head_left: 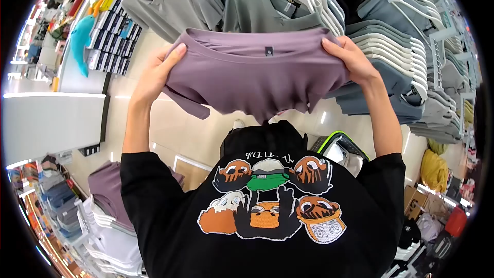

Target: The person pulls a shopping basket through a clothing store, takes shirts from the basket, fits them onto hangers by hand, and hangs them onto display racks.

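A mauve T-shirt is stretched out in front of me between both hands, its neckline uppermost with a small dark label inside the collar. My left hand grips one shoulder of it, thumb on top and fingers hidden behind the cloth. At the opposite shoulder my right hand pinches the fabric in the same way. The lower part of the shirt hangs in loose folds, and one sleeve droops below my left hand. Beyond it, grey-green shirts hang close behind the collar.
Racks of grey shirts on white hangers stand ahead and to the right. A basket with a green rim is on the floor near me. Mauve shirts hang at lower left, by a white counter. A blue dolphin toy hangs upper left.
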Motion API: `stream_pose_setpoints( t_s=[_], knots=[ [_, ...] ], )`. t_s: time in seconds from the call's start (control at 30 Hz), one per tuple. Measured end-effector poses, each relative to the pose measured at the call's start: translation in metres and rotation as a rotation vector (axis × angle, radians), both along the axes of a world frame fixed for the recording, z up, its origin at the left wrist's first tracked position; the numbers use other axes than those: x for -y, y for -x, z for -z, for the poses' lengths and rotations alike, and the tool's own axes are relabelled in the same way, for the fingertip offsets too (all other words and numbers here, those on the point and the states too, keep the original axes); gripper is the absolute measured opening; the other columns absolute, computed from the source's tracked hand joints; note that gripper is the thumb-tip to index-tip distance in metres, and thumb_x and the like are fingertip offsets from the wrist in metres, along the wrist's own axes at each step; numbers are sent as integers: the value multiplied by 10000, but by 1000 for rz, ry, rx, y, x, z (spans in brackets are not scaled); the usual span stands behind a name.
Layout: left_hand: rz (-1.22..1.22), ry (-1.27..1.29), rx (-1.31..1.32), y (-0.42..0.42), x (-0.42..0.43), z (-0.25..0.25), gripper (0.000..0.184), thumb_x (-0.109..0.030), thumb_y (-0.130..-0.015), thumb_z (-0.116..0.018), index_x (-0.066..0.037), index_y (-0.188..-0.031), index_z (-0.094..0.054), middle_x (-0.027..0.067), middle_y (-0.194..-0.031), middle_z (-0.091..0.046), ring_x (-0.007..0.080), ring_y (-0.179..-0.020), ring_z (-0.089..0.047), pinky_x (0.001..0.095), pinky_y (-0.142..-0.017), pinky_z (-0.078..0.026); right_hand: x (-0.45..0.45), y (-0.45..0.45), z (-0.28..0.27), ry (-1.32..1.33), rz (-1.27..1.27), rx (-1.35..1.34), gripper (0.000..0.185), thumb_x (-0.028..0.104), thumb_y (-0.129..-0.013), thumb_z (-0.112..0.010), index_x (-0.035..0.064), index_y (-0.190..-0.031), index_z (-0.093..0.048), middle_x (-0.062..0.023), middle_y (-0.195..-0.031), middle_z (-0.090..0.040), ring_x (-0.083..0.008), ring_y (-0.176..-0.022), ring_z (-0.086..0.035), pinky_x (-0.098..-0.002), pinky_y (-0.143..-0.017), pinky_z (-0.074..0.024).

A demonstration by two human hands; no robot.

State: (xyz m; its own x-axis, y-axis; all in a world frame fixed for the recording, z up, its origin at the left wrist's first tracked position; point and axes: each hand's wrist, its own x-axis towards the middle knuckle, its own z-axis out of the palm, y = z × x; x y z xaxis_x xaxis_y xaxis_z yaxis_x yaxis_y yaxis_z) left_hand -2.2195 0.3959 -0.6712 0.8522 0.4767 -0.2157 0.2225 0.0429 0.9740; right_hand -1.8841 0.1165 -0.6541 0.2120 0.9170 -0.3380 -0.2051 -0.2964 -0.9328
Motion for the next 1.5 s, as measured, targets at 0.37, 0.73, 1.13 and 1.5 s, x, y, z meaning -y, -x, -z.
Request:
stream_pose_setpoints(
  t_s=[0.37,0.73,1.13,1.5],
  knots=[
    [152,4,221,-32,-15,-20,371,-286,-1053,-544,28,-1232,-628,19,-1072,-663,74,-982,-577,227,-888,-444,29,77,-26,-38,531,111,413,391,-1027,-588,-6,-1110,-669,-14,-964,-697,-50,-817,-641,-220,-736,-521],
    [66,125,419,-62,-35,9,345,-237,-1038,-585,56,-1207,-648,50,-1075,-689,79,-945,-616,222,-858,-472,31,114,-17,-223,845,245,359,284,-1012,-635,-30,-1179,-682,-45,-1011,-715,-69,-841,-652,-228,-768,-530],
    [-20,-182,196,84,-76,23,259,-216,-1025,-605,18,-1105,-682,23,-925,-686,63,-821,-609,212,-762,-473,-61,149,20,-367,574,616,284,264,-1009,-657,-19,-990,-685,58,-833,-614,-15,-772,-497,-182,-675,-405],
    [-943,-3,402,213,-38,88,236,-228,-1077,-513,-23,-1078,-629,-4,-971,-644,52,-885,-555,216,-842,-441,-228,223,67,-408,-11,-69,428,365,-1044,-558,-34,-1183,-627,-73,-1070,-693,-142,-956,-656,-301,-880,-524]
  ],
)
